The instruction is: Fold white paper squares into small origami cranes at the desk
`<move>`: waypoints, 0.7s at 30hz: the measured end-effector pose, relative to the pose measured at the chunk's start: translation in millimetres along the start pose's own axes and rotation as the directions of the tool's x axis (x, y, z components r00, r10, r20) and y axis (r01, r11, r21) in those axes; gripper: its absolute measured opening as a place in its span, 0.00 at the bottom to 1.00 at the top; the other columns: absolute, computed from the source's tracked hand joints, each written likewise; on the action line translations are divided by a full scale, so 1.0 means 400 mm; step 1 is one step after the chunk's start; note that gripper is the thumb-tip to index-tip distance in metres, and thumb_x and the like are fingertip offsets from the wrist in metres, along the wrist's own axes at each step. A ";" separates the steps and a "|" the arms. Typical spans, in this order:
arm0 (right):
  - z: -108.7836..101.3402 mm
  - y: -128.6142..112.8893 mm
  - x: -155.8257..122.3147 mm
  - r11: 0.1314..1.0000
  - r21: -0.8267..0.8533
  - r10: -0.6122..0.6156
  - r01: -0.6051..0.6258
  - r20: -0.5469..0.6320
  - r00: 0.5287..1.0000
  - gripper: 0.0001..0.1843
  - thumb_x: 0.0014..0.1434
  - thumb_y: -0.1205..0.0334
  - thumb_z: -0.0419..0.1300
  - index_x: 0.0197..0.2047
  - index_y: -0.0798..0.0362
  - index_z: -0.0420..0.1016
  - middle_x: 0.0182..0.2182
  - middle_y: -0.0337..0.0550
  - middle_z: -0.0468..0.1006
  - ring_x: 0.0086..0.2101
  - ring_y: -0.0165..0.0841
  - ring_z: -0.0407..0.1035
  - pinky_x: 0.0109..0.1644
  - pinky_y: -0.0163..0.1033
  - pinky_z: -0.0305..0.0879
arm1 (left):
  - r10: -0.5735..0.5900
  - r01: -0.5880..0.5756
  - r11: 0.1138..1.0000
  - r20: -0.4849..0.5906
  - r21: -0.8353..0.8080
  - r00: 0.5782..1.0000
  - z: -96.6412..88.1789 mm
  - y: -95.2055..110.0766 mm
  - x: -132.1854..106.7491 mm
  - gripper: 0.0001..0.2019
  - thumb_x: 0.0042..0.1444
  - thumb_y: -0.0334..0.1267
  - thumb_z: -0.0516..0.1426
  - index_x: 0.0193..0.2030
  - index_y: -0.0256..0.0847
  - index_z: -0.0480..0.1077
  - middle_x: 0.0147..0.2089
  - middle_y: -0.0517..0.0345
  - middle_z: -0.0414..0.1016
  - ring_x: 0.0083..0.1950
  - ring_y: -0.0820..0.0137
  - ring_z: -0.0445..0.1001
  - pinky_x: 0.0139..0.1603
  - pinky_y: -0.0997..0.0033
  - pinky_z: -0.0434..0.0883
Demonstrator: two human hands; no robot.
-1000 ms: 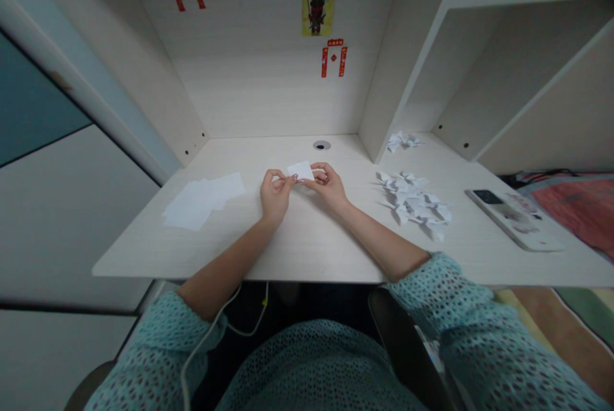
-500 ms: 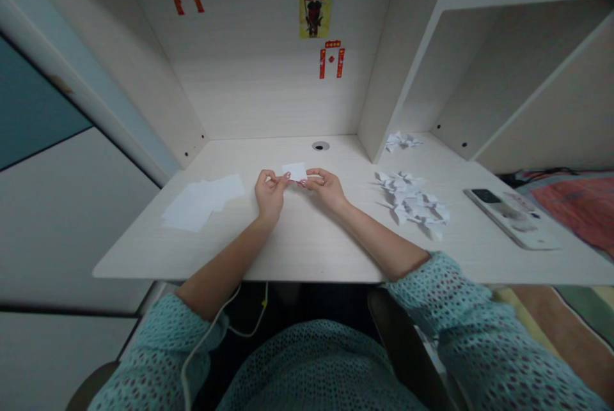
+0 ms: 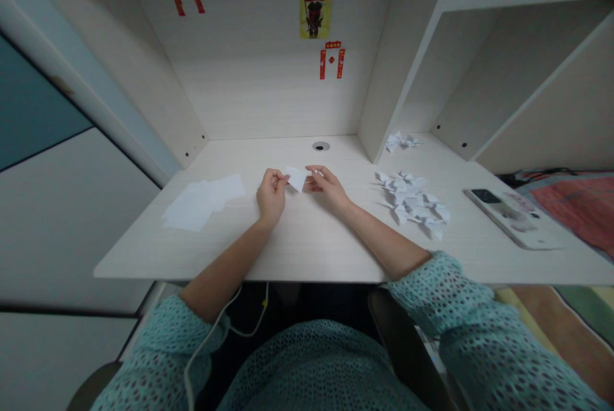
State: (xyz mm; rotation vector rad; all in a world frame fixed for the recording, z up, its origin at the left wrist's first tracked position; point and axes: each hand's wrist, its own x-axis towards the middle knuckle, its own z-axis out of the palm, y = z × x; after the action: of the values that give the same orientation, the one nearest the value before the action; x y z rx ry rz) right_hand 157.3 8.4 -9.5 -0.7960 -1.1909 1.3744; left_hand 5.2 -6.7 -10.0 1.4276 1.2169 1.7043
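A small square of white paper (image 3: 296,179) is held up just above the desk, tilted with one corner pointing down. My left hand (image 3: 272,196) pinches it at its left corner between thumb and fingers. Beside the paper's right edge is my right hand (image 3: 330,186), its fingers spread apart; whether a fingertip touches the paper is hard to make out. To the left of my hands lie overlapping sheets of white paper (image 3: 199,203). On the right is a cluster of folded white paper pieces (image 3: 412,200) with pointed ends.
More folded paper pieces (image 3: 401,141) lie at the back, beyond the upright panel (image 3: 407,59). A phone-like white device (image 3: 513,219) rests at the desk's right. The desk (image 3: 307,251) has a round cable hole (image 3: 321,146) at the back. A white cable (image 3: 206,337) hangs by my left sleeve.
The paper has turned from lying level between both hands to a tilted, corner-down position. My right fingers have loosened and spread, while my left hand keeps its pinch.
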 end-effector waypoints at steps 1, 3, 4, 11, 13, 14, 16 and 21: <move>-0.003 -0.001 0.002 1.000 -0.011 -0.029 0.028 -0.021 0.999 0.25 0.43 0.42 0.64 0.40 0.47 0.68 0.32 0.40 0.79 0.31 0.31 0.73 0.38 0.38 0.67 | 0.002 -0.003 0.999 0.019 0.033 1.000 0.000 0.006 -0.005 0.07 0.50 0.38 0.58 0.31 0.45 0.62 0.28 0.64 0.71 0.32 0.71 0.73 0.32 0.76 0.66; -0.008 0.000 0.005 0.995 -0.045 -0.090 0.090 -0.008 0.996 0.23 0.43 0.46 0.66 0.39 0.47 0.68 0.33 0.38 0.79 0.33 0.30 0.72 0.38 0.36 0.66 | 0.024 -0.029 0.993 0.049 0.111 0.999 0.000 0.016 -0.015 0.05 0.50 0.35 0.59 0.31 0.46 0.64 0.29 0.63 0.72 0.33 0.70 0.72 0.33 0.75 0.65; -0.009 0.003 0.006 0.992 -0.065 -0.111 0.112 0.024 0.994 0.22 0.42 0.48 0.66 0.39 0.47 0.68 0.31 0.37 0.79 0.32 0.30 0.71 0.38 0.36 0.66 | 0.038 -0.048 0.986 0.064 0.159 0.997 0.000 0.020 -0.019 0.05 0.50 0.34 0.59 0.32 0.46 0.65 0.30 0.63 0.73 0.32 0.70 0.72 0.33 0.75 0.64; -0.009 0.015 -0.003 0.954 -0.259 -0.117 0.151 0.142 0.983 0.10 0.46 0.56 0.63 0.31 0.52 0.78 0.28 0.40 0.78 0.27 0.30 0.70 0.34 0.36 0.63 | 0.088 -0.125 0.953 0.143 0.278 0.986 -0.003 0.016 -0.024 0.10 0.53 0.35 0.56 0.43 0.49 0.67 0.31 0.62 0.75 0.31 0.69 0.71 0.33 0.73 0.63; -0.010 0.006 -0.005 0.947 -0.268 -0.158 0.178 0.094 0.983 0.10 0.47 0.57 0.63 0.32 0.51 0.80 0.33 0.42 0.80 0.32 0.33 0.72 0.38 0.38 0.65 | 0.077 -0.112 0.961 0.146 0.252 0.986 -0.002 0.018 -0.023 0.11 0.54 0.37 0.56 0.45 0.49 0.67 0.34 0.60 0.76 0.34 0.69 0.72 0.33 0.74 0.64; -0.011 0.000 -0.006 0.943 -0.269 -0.186 0.198 0.069 0.980 0.10 0.47 0.57 0.62 0.34 0.50 0.80 0.35 0.43 0.80 0.35 0.34 0.72 0.41 0.39 0.65 | 0.067 -0.101 0.967 0.152 0.235 0.986 0.000 0.021 -0.023 0.11 0.55 0.38 0.56 0.46 0.49 0.67 0.35 0.59 0.76 0.35 0.69 0.73 0.33 0.74 0.64; -0.016 -0.011 -0.005 0.933 -0.277 -0.230 0.230 0.032 0.973 0.12 0.48 0.58 0.61 0.37 0.48 0.80 0.39 0.42 0.80 0.41 0.36 0.72 0.47 0.41 0.64 | 0.049 -0.083 0.978 0.177 0.190 0.983 0.003 0.029 -0.024 0.12 0.55 0.39 0.56 0.47 0.49 0.68 0.36 0.59 0.76 0.37 0.69 0.73 0.34 0.74 0.65; -0.025 -0.015 0.000 0.948 -0.223 -0.233 0.228 0.004 0.972 0.16 0.49 0.63 0.57 0.40 0.45 0.80 0.44 0.37 0.79 0.48 0.37 0.70 0.57 0.45 0.59 | 0.067 -0.084 0.991 0.161 0.102 0.985 0.009 0.045 -0.019 0.14 0.51 0.39 0.60 0.46 0.48 0.73 0.41 0.56 0.76 0.41 0.69 0.73 0.38 0.74 0.67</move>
State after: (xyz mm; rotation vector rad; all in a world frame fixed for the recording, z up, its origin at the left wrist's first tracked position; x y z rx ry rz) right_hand 168.6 9.8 -6.4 -0.7967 -1.3897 1.0502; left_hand 12.5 -19.6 3.1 1.6601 1.1975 1.5612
